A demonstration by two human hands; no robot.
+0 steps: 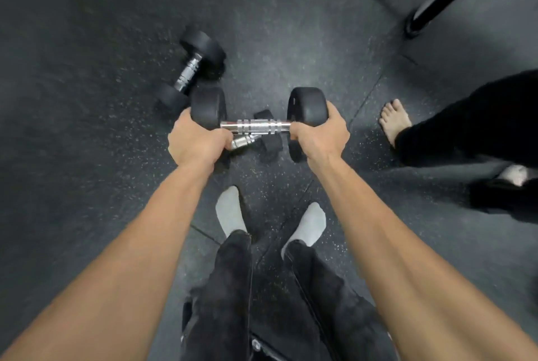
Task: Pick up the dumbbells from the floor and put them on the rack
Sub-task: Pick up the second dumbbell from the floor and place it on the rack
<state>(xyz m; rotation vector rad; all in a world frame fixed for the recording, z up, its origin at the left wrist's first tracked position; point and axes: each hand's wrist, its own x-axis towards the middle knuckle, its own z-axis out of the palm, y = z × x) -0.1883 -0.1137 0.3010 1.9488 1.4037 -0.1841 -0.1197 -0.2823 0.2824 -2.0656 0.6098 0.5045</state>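
I hold a black dumbbell (pixel 256 126) with a chrome handle level in front of me, above the floor. My left hand (pixel 198 142) grips its left head and my right hand (pixel 318 135) grips its right head. Under it a second dumbbell (pixel 266 142) lies on the floor, mostly hidden by my hands and the held one. A third dumbbell (pixel 192 69) lies on the floor further away to the left. No rack shows clearly.
Dark speckled rubber floor (pixel 87 98) all around. My own feet in grey socks (pixel 231 209) stand just below the dumbbells. Another person's bare foot (pixel 394 120) and black trouser leg are at the right. A black metal frame leg (pixel 436 2) stands at the upper right.
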